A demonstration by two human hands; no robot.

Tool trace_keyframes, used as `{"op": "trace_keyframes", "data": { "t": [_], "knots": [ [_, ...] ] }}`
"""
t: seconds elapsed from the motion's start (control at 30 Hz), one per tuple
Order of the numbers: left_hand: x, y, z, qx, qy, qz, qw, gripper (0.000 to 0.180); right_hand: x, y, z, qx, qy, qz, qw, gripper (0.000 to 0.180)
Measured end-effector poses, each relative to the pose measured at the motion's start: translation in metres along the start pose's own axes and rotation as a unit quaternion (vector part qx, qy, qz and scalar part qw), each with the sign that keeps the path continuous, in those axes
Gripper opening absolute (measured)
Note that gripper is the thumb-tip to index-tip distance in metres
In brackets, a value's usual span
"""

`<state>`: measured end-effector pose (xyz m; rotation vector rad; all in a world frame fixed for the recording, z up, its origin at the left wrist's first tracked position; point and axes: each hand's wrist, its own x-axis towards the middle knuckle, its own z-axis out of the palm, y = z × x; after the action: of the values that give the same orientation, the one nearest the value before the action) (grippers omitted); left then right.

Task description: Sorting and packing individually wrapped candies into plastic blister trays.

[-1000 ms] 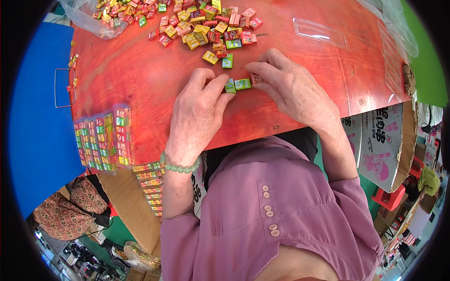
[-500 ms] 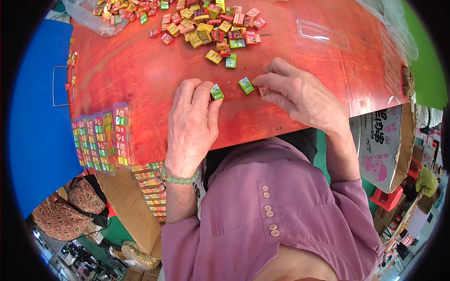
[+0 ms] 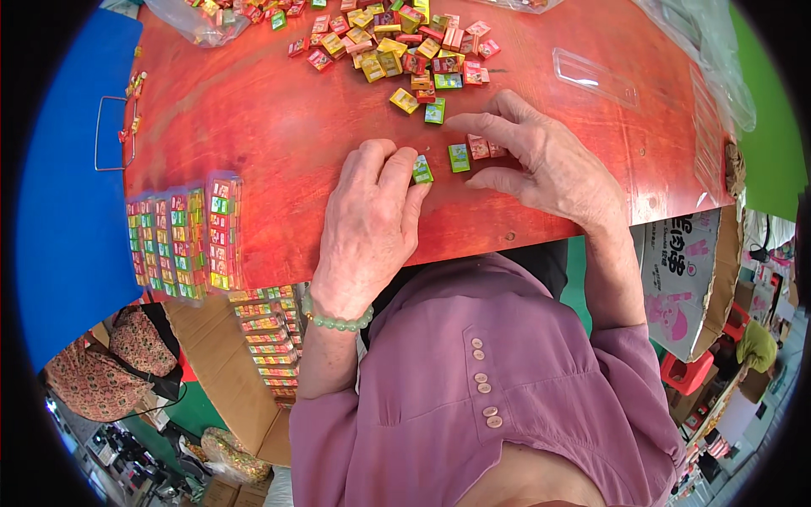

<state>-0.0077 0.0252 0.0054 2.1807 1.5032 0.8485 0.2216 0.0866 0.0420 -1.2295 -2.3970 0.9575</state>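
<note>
Green and small, a square packet (image 3: 421, 169) sits on the red worktop (image 3: 253, 118) at the fingertips of the left hand (image 3: 367, 224), whose grip is closed on it, thumb hidden beneath the curled fingers. Just beside it, apart by a narrow gap, lies a second green packet (image 3: 459, 157), flat on the wood and touched by nobody. The right hand (image 3: 549, 165) rests next to that one with its grip loose and fingers spread, covering two pink packets (image 3: 483, 148) under the forefinger and thumb (how firmly it presses them I cannot tell). Farther up the worktop spreads a loose heap of mixed packets (image 3: 405, 46) in yellow, red, pink and green. A clear plastic tray (image 3: 596, 76) lies well to the right of the heap. At the worktop's left edge stand filled trays of sorted packets (image 3: 182, 237), lined in coloured rows.
</note>
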Motion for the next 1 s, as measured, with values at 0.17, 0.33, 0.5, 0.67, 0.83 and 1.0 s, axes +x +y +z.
{"op": "trace_keyframes", "data": {
  "t": [0.17,0.33,0.5,0.67,0.83,1.0],
  "knots": [
    [-0.001,-0.001,0.001,-0.01,0.005,0.003,1.0,0.036,0.003,0.006,0.011,-0.051,0.03,-0.035,0.998,0.049],
    [0.0,-0.002,0.004,-0.009,0.016,0.014,1.0,0.036,0.003,0.008,0.014,-0.082,0.073,-0.106,0.988,0.04],
    [0.0,-0.005,0.004,-0.001,0.022,0.024,0.999,0.034,-0.008,0.007,0.001,0.06,0.151,-0.041,0.986,0.035],
    [0.002,-0.002,0.004,-0.004,0.026,0.011,1.0,0.033,-0.025,0.022,-0.01,-0.054,0.119,0.045,0.99,0.035],
    [0.009,-0.003,0.003,-0.008,0.036,-0.019,0.999,0.029,-0.025,0.017,-0.005,-0.02,0.078,0.066,0.995,0.048],
    [0.021,-0.016,-0.003,-0.001,0.034,-0.038,0.999,0.027,-0.015,0.015,-0.001,-0.027,0.091,0.004,0.995,0.052]
  ]
}}
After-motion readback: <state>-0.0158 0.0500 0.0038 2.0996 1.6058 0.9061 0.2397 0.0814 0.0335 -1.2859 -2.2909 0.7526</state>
